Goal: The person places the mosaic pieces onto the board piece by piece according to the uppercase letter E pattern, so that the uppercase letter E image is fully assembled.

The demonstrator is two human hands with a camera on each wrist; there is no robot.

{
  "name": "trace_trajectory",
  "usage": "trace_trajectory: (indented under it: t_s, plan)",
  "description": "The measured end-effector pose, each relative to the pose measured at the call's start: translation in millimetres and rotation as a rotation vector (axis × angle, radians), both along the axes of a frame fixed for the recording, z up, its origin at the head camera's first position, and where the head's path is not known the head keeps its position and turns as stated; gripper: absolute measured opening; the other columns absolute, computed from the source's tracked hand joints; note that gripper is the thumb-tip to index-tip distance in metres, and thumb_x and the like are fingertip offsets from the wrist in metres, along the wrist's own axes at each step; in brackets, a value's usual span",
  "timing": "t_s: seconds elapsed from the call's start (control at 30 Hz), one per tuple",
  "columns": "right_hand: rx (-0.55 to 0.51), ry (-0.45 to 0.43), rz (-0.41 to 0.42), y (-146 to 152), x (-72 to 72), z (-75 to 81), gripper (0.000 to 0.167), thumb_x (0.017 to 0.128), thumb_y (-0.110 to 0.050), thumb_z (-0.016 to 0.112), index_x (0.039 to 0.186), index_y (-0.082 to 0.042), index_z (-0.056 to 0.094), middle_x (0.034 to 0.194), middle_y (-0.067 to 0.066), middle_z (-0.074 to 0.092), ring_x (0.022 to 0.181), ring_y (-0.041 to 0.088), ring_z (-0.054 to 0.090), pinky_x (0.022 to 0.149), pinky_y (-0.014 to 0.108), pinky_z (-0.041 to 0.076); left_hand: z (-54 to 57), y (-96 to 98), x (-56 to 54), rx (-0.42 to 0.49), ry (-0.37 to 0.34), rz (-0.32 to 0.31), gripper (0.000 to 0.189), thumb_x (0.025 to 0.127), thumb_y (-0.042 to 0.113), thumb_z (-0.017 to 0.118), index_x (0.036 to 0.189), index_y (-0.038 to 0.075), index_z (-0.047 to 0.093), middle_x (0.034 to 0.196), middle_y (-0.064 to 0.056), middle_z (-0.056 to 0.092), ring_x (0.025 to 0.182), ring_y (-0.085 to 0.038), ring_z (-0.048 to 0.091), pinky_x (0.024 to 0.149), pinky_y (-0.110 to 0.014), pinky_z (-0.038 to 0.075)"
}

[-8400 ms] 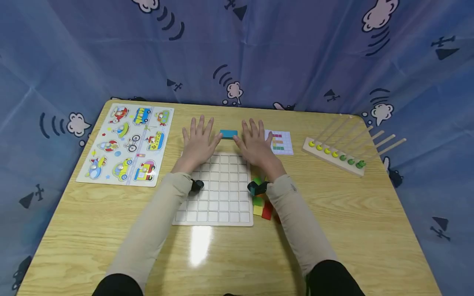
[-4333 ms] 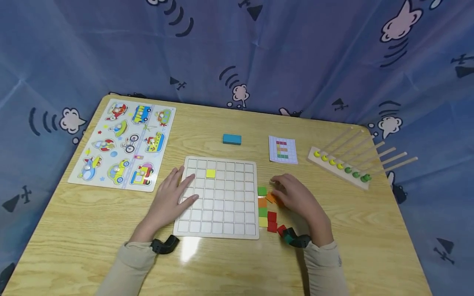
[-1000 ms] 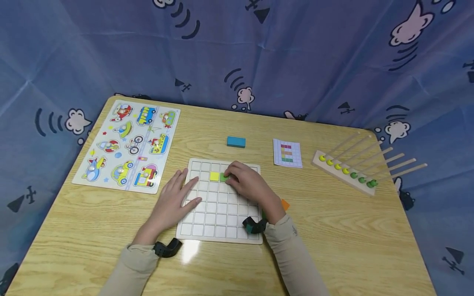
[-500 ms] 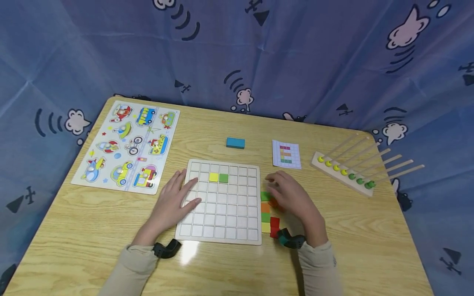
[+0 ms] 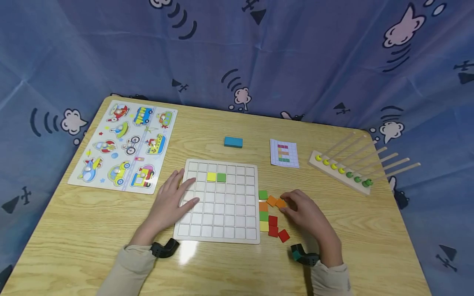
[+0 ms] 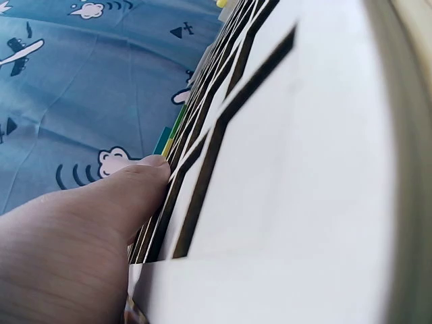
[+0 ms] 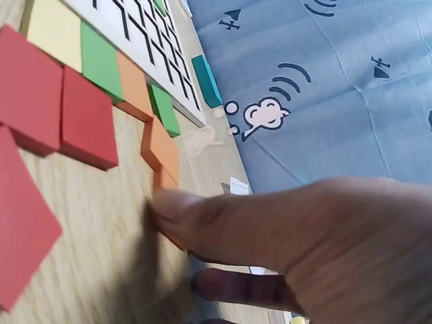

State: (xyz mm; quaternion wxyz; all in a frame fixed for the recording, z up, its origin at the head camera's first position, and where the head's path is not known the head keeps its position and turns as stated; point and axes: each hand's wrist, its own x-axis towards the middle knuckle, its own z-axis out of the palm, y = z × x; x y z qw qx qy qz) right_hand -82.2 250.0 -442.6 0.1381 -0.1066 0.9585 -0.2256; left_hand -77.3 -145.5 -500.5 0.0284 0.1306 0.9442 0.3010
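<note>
Right hand (image 5: 311, 211) now sits farther out, pinching orange tile (image 5: 280, 203); left hand (image 5: 166, 201) spread, board (image 5: 218, 220) under its fingers. Best gripped by edges, clear of neighbouring tile (image 5: 271, 200).

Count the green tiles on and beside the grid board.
3: one green tile sits on the grid board, right of the yellow tile; another and a third lie along the board's right edge, an orange tile between.
</note>
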Motion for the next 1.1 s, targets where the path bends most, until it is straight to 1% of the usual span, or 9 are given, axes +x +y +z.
trace_trajectory:
  t_s: [0.13,0.27,0.4,0.5,0.6,0.7,0.83,0.93,1.1]
  plan:
    - [0.016,0.013,-0.021,-3,0.1,1.0,0.030,0.087,-0.014,0.071,0.115,-0.005,0.064,0.108,0.006,0.061,0.093,0.020,0.055,0.086,0.042,0.050,-0.4,0.3,-0.4,-0.002,-0.001,-0.001,0.064,0.092,0.057,0.052,0.145,0.024,0.040,0.160,-0.011,0.016,0.147,-0.033,0.007,0.116,-0.057,0.011]
    - [0.033,0.009,-0.032,-4,-0.4,2.3,0.032,0.087,-0.014,0.071,0.117,-0.005,0.063,0.110,0.008,0.060,0.095,0.022,0.055,0.089,0.045,0.050,0.1,0.8,-0.8,-0.004,0.001,0.001,0.063,0.092,0.057,0.052,0.145,0.024,0.040,0.160,-0.011,0.016,0.147,-0.033,0.007,0.116,-0.057,0.011]
    - [0.027,0.020,-0.040,-3,-0.8,1.1,0.033,0.087,-0.013,0.070,0.118,-0.005,0.063,0.111,0.008,0.060,0.094,0.022,0.054,0.088,0.044,0.050,0.9,0.5,-1.4,-0.005,0.000,0.002,0.063,0.092,0.056,0.052,0.146,0.024,0.040,0.160,-0.011,0.016,0.147,-0.033,0.007,0.116,-0.057,0.011]
    - [0.018,0.043,-0.045,-1,-1.7,0.0,0.033,0.088,-0.013,0.069,0.119,-0.004,0.062,0.110,0.009,0.059,0.092,0.021,0.053,0.083,0.041,0.051,1.1,0.3,-2.0,-0.005,0.004,0.002,0.063,0.092,0.054,0.053,0.146,0.024,0.040,0.159,-0.011,0.016,0.147,-0.033,0.007,0.115,-0.057,0.011]
    - [0.007,0.088,-0.043,-1,-3.5,0.0,0.033,0.089,-0.015,0.069,0.119,-0.004,0.062,0.109,0.007,0.058,0.088,0.020,0.052,0.078,0.037,0.050,0.9,0.9,-2.4,-0.004,0.011,0.000,0.063,0.093,0.054,0.053,0.146,0.023,0.040,0.159,-0.011,0.017,0.147,-0.034,0.008,0.115,-0.057,0.012]
    - [-0.028,0.142,-0.030,-7,-6.4,2.3,0.033,0.088,-0.014,0.069,0.119,-0.005,0.061,0.108,0.006,0.058,0.087,0.018,0.054,0.077,0.035,0.052,0.3,1.9,-1.8,0.002,0.016,-0.005,0.063,0.093,0.054,0.053,0.146,0.023,0.040,0.159,-0.012,0.017,0.147,-0.034,0.009,0.115,-0.058,0.012]
    - [-0.077,0.152,0.002,-26,-13.7,7.2,0.034,0.088,-0.014,0.069,0.120,-0.006,0.061,0.110,0.005,0.058,0.089,0.017,0.057,0.078,0.036,0.053,-1.3,2.0,0.4,-0.001,0.010,-0.005,0.064,0.092,0.056,0.052,0.146,0.024,0.040,0.159,-0.012,0.017,0.147,-0.034,0.009,0.114,-0.059,0.012]
    - [-0.091,0.123,0.040,-44,-22.7,9.8,0.034,0.090,-0.017,0.068,0.121,-0.008,0.060,0.111,0.003,0.058,0.090,0.017,0.056,0.079,0.035,0.052,-2.5,1.2,1.6,-0.014,0.001,-0.001,0.064,0.093,0.057,0.050,0.147,0.025,0.038,0.160,-0.010,0.015,0.147,-0.033,0.007,0.115,-0.057,0.011]
    - [-0.123,0.092,0.113,-72,-42.4,7.5,0.025,0.091,-0.019,0.066,0.115,-0.012,0.061,0.105,-0.001,0.058,0.084,0.016,0.053,0.072,0.030,0.048,-2.7,-0.1,1.4,-0.017,0.003,-0.004,0.065,0.093,0.058,0.049,0.147,0.025,0.038,0.160,-0.010,0.015,0.147,-0.033,0.007,0.116,-0.057,0.011]
